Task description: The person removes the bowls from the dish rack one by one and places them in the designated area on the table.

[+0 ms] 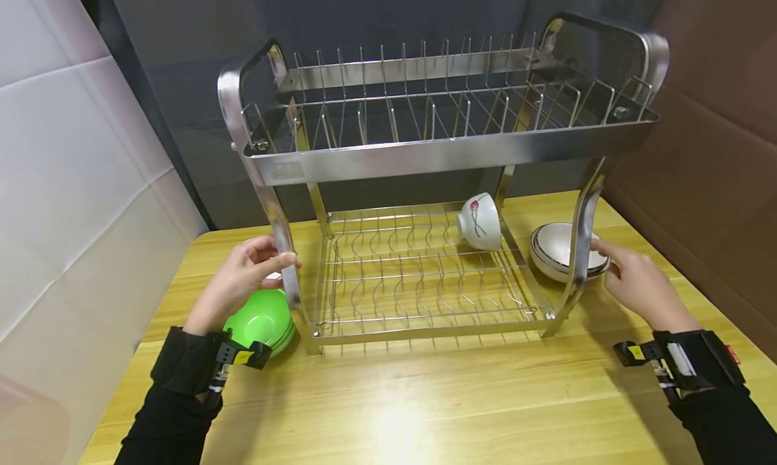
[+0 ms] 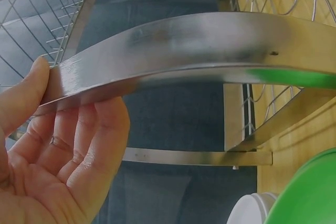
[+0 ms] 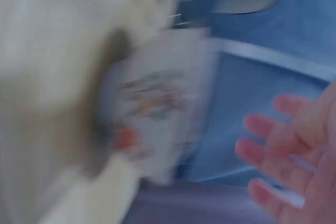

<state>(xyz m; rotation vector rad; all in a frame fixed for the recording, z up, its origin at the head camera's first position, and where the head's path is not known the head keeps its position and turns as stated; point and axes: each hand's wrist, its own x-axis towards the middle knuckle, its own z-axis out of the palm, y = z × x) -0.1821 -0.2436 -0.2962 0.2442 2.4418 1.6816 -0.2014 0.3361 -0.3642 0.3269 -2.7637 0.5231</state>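
Observation:
A two-tier metal dish rack [image 1: 376,162] stands on the wooden table. My left hand [image 1: 243,276] holds its left front leg; in the left wrist view the thumb lies on one side of the steel bar [image 2: 173,45] and the fingers on the other. On the lower tier, a white bowl with a red flower [image 1: 481,223] sits tipped on its side at the right end. My right hand [image 1: 643,283] is beside a stack of white bowls [image 1: 561,245], its fingers extended and holding nothing. The right wrist view shows the patterned stack [image 3: 157,98], blurred, left of the fingers.
Green bowls [image 1: 261,320] are stacked left of the rack, below my left hand. White cups [image 2: 249,211] stand next to them. A dark cloth [image 1: 388,13] hangs behind, with a white panel [image 1: 73,148] at left and a brown one [image 1: 710,134] at right.

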